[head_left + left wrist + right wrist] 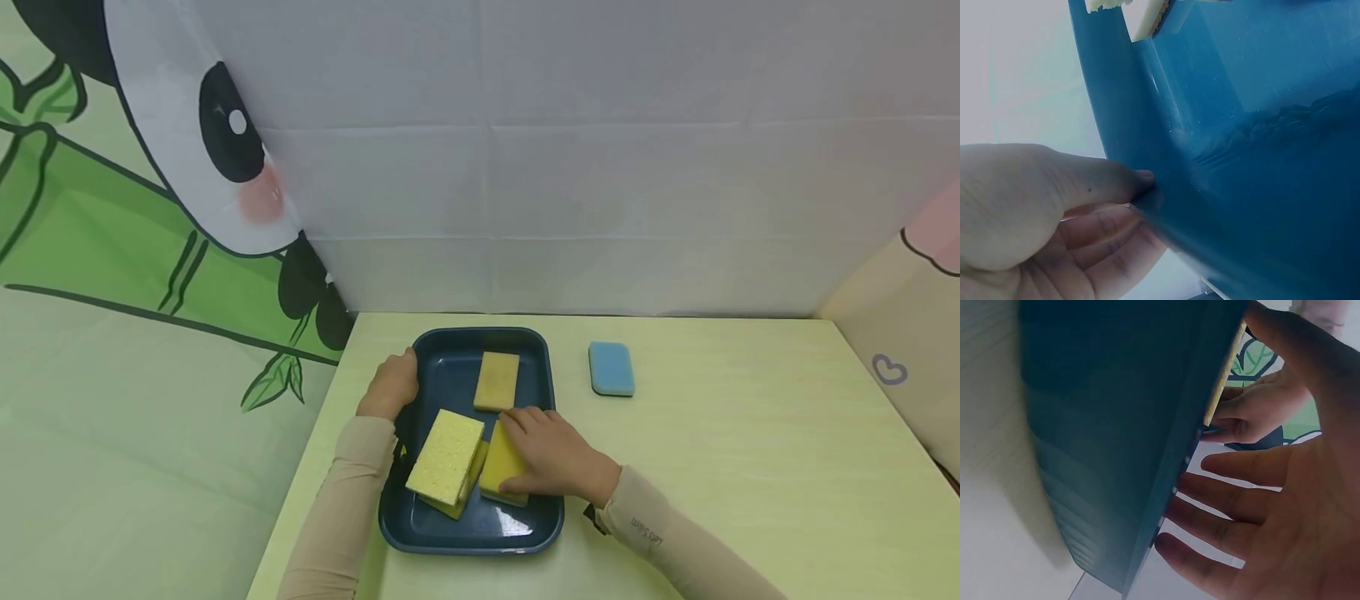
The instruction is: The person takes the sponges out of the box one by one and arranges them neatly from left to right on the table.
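A dark blue tray (471, 533) stands on the table, and my left hand (392, 387) pinches its left rim. In the left wrist view the thumb (1129, 181) lies inside that rim, with the fingers (1122, 250) beneath it. My right hand (558, 454) reaches over the tray's right side and rests on a yellow sponge (501, 467), its fingers (1229, 506) straight and spread in the right wrist view. A pale yellow sponge (446, 457) lies tilted on a darker yellow sponge (452, 508) beside it. Farther back in the tray is a beige-yellow sponge (497, 381).
A blue sponge (611, 368) lies on the pale table (735, 433), right of the tray. Behind the table hangs a light grey cloth (600, 183). Printed cloth (150, 467) with a cartoon pattern covers the left side.
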`<act>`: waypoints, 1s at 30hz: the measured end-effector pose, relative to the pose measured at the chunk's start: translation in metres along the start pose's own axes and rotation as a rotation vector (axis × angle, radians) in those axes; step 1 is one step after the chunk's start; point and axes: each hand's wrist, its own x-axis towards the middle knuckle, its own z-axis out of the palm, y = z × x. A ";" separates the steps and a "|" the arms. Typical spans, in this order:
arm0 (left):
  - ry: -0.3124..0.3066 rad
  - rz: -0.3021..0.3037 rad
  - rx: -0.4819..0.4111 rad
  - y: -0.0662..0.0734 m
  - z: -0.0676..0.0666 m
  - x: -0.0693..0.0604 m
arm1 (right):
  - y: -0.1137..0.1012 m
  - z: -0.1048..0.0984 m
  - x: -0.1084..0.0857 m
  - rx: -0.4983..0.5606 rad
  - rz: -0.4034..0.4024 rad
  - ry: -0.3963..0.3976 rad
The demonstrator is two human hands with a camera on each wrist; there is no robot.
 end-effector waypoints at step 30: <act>0.002 0.021 0.028 -0.003 0.003 0.003 | -0.003 0.004 0.003 -0.012 -0.071 0.002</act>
